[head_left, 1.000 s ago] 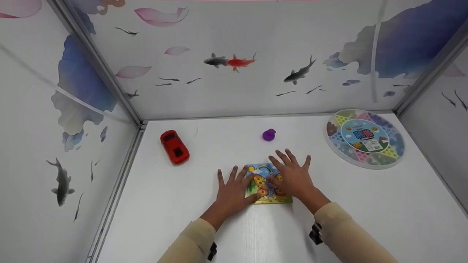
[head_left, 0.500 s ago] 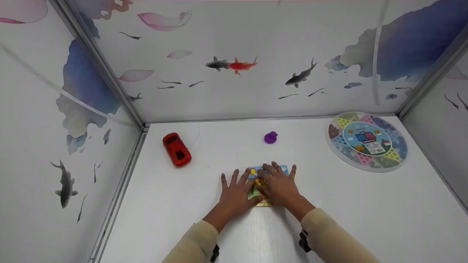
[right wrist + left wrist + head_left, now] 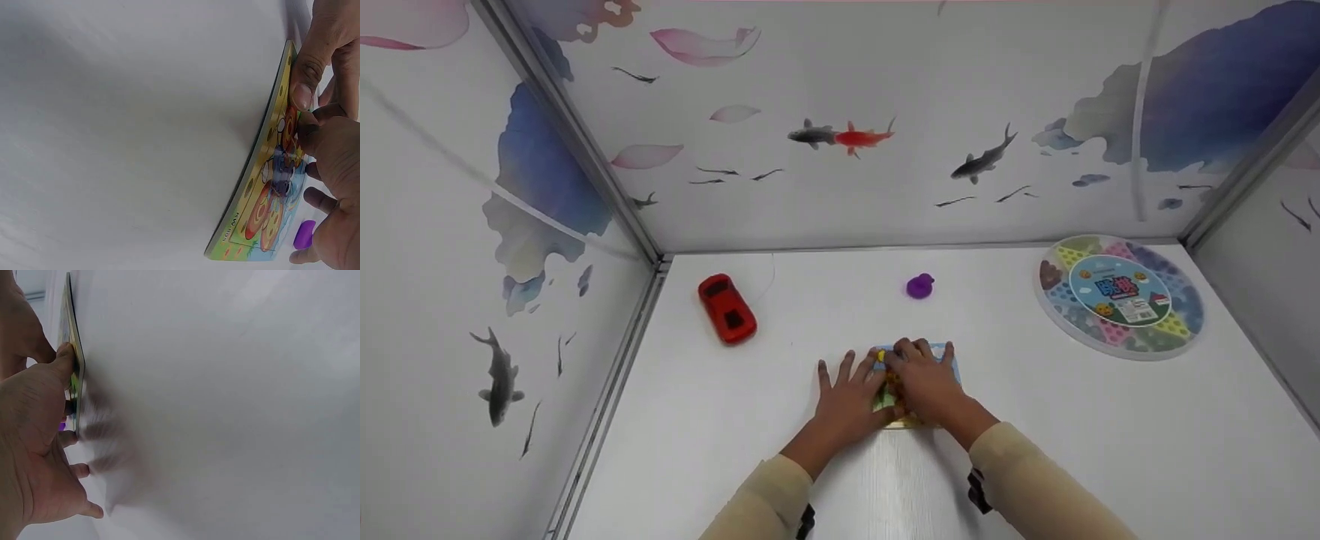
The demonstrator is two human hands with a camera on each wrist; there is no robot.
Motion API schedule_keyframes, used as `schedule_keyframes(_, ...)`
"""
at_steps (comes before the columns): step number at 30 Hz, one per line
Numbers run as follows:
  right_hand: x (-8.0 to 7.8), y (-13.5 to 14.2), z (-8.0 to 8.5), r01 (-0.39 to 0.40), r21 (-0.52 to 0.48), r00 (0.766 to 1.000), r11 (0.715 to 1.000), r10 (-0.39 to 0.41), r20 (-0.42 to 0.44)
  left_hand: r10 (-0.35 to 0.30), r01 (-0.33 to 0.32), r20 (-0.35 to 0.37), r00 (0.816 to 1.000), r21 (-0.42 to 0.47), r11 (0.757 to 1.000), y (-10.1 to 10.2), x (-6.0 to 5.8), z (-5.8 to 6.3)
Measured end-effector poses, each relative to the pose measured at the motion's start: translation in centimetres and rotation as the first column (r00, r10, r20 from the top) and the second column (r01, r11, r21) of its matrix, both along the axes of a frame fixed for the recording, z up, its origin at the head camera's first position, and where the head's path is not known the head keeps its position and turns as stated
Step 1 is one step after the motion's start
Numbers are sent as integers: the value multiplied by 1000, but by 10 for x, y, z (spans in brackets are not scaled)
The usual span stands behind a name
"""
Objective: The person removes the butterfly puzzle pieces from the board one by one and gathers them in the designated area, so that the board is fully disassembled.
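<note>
A small picture puzzle board [image 3: 955, 361] with a butterfly on it lies flat on the white table [image 3: 1072, 435], mostly covered by both hands. My left hand [image 3: 847, 391] lies spread on the table beside the board's left edge, and its thumb [image 3: 304, 76] presses on the board's yellow border [image 3: 264, 169]. My right hand [image 3: 927, 382] rests on top of the board with bent fingers [image 3: 323, 118], their tips touching the butterfly picture. In the left wrist view the board [image 3: 73, 343] shows edge-on against my left hand [image 3: 34, 439]. No loose piece shows in either hand.
A red toy car [image 3: 727, 308] sits at the back left and a purple duck [image 3: 919, 286] behind the board. A round colourful game board [image 3: 1121, 296] lies at the back right. Walls with painted fish close in three sides.
My right hand has slid left and back over the board, and its fingers have gone from spread straight to bent. The left hand has stayed in place.
</note>
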State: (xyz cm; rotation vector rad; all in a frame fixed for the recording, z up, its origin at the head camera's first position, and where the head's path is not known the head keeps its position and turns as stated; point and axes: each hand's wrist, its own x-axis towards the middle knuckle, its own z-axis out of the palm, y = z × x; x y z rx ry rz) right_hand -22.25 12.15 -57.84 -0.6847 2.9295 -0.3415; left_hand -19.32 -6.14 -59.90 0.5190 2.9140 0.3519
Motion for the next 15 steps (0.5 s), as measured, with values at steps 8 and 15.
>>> schedule_keyframes(8,-6,0,4,23,-54,999,998,-22,28,2,-3,30,1000,16,1000,1,1,5)
schedule_keyframes(15,-12,-5,5,53,-58,999,997,-52,14,2,-3,35,999,21,1000,1,0,6)
